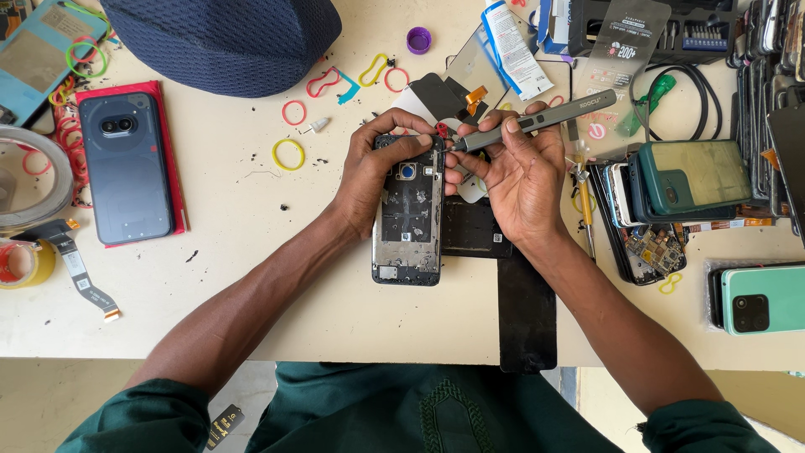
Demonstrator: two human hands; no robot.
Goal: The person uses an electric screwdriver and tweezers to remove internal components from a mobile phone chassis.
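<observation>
Grey pen-shaped electric screwdriver (537,122) pinched in the right hand (520,180), tip down at the top right corner of the opened smartphone (407,211). Back cover already off, by the look of it: bare metal frame, dark inner plate and round camera module exposed. Inner plate not yet lifted, so likely more screws to come out; none seen lying loose, too small to tell. Left hand (379,168) wrapped around the phone's upper left edge, fingers curled over the top, steadying it flat on the pale surface (235,252). Phone directly between both hands, lower half sticking out toward the body. Just beside it to the right, partly under the right hand, a black panel (527,310) hanging over the surface edge. Well apart on the left, a dark blue phone (124,168) on a red mat.
</observation>
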